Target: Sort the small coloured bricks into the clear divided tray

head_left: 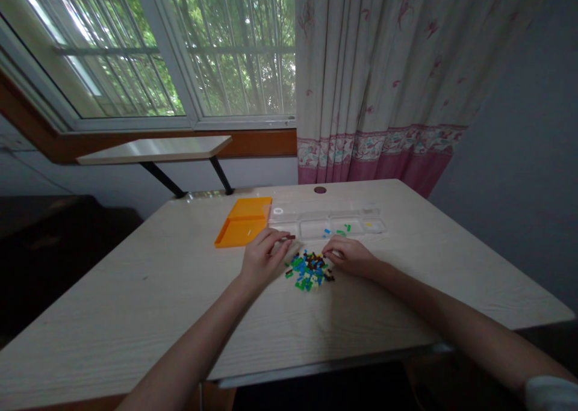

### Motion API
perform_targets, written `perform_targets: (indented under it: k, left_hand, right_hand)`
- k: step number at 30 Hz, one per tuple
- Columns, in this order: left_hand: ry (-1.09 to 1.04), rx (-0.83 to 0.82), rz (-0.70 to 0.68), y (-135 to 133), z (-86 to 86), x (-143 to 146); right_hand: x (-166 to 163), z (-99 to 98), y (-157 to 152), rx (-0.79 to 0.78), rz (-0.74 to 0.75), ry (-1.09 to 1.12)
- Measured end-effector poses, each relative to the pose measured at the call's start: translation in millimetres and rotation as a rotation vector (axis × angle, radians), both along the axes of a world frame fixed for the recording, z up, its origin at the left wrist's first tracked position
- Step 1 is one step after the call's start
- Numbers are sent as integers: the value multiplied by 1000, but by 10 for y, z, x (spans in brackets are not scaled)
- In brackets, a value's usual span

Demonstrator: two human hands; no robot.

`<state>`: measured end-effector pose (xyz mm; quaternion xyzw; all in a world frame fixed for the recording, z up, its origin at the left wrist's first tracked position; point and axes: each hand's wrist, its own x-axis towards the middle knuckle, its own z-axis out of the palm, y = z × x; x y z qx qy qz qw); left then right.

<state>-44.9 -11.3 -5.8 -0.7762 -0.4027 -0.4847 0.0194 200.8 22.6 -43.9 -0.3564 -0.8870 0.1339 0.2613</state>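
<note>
A small heap of tiny coloured bricks (309, 269), blue, green, brown and pale, lies on the pale wooden table (135, 290). My left hand (264, 256) rests left of the heap, fingers pinched on a small brown brick (289, 237). To the right of the heap sits my right hand (350, 256), fingers curled at the heap's edge; what they hold is too small to make out. Just behind both hands lies a clear compartment tray (311, 221) with a few blue, green and yellow bricks in its cells.
An orange lid (244, 221) lies left of the clear tray. A round cable hole (320, 189) is near the table's far edge. Behind stand a narrow shelf (153, 149) under the window and a patterned curtain (374, 80) at right.
</note>
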Motion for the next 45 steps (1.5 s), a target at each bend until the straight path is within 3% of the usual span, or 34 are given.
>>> perform_targets:
  k: [13, 26, 38, 45]
  left_hand:
    - [23, -36, 0, 0, 11, -6]
    - [152, -266, 426, 251, -126, -215]
    - [216, -419, 539, 236, -111, -181]
    - [230, -458, 537, 244, -132, -183]
  right_hand:
    - [10, -2, 1, -35, 11, -67]
    - [2, 54, -24, -77, -107, -124]
    - [-7, 49, -18, -78, -71, -111]
    - [-8, 47, -22, -66, -71, -116]
